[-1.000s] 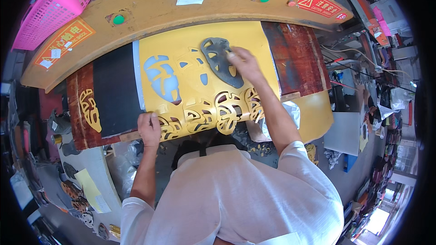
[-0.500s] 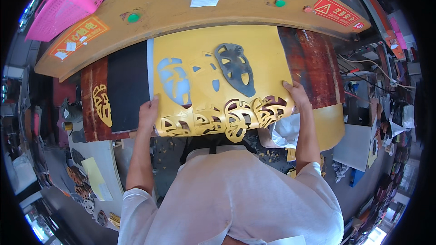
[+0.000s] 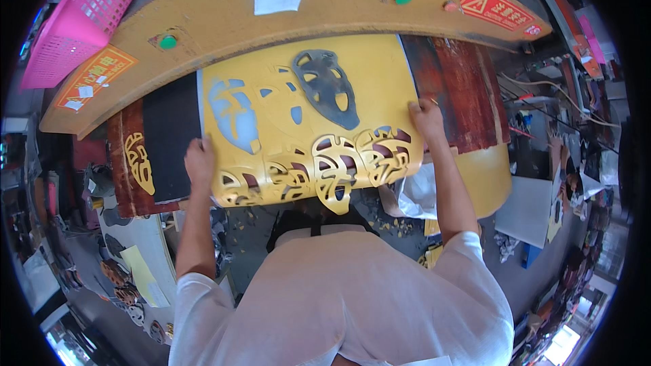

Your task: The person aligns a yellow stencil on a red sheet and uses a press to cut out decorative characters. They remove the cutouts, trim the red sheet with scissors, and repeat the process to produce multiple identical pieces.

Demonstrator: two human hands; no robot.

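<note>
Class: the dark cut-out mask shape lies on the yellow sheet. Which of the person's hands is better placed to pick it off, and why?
Probably the right hand. It grips the yellow sheet at its right edge, closer to the dark mask shape; the left hand holds the far left edge, beyond the blue cut-out.

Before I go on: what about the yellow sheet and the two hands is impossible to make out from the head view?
- Left hand: its fingertips curl under the yellow sheet, hidden.
- Right hand: the grip underneath is hidden by the sheet's edge.
- Dark cutout piece: lying loose or attached, unclear.
- Floor scraps: too small, partly behind the person's torso.
</note>
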